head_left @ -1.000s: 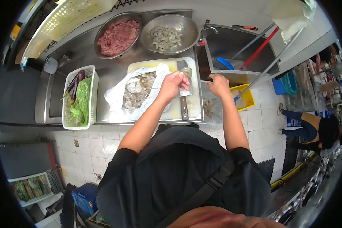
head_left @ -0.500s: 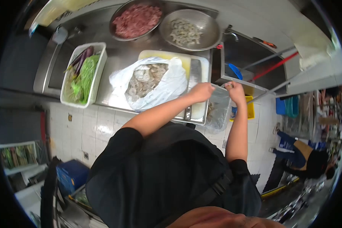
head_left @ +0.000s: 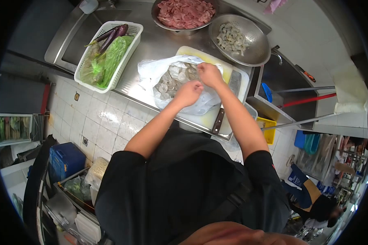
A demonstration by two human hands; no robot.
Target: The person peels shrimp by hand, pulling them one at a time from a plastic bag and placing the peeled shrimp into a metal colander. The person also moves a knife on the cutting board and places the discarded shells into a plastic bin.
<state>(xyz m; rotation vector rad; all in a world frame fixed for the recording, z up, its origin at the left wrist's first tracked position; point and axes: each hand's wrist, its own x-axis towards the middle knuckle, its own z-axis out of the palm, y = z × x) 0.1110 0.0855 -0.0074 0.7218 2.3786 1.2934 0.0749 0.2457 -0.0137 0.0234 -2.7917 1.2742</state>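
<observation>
A white plastic bag [head_left: 149, 70] lies open on the steel counter and a cutting board [head_left: 185, 50], with grey unpeeled shrimp [head_left: 167, 85] inside. My left hand [head_left: 188, 94] is over the bag's near side, its fingers curled together above the shrimp. Beside it, my right hand [head_left: 210, 75] has its fingers pinched at the bag's far right part. What either hand holds is too small to tell. A knife [head_left: 218, 121] rests on the board to the right of the bag, its dark handle toward my body.
A metal colander [head_left: 261, 44] holds peeled shrimp, and a bowl [head_left: 156, 16] holds raw meat. At left stands a white basket [head_left: 138, 36] with eggplants and green bags. A sink [head_left: 288, 77] and yellow bin [head_left: 269, 136] are at right. Another person [head_left: 310, 192] is further right.
Both hands have moved left from the clear bag beside the counter, which they held by its rim, to the shrimp in the white bag. The view has shifted, and the clear bag is now mostly hidden.
</observation>
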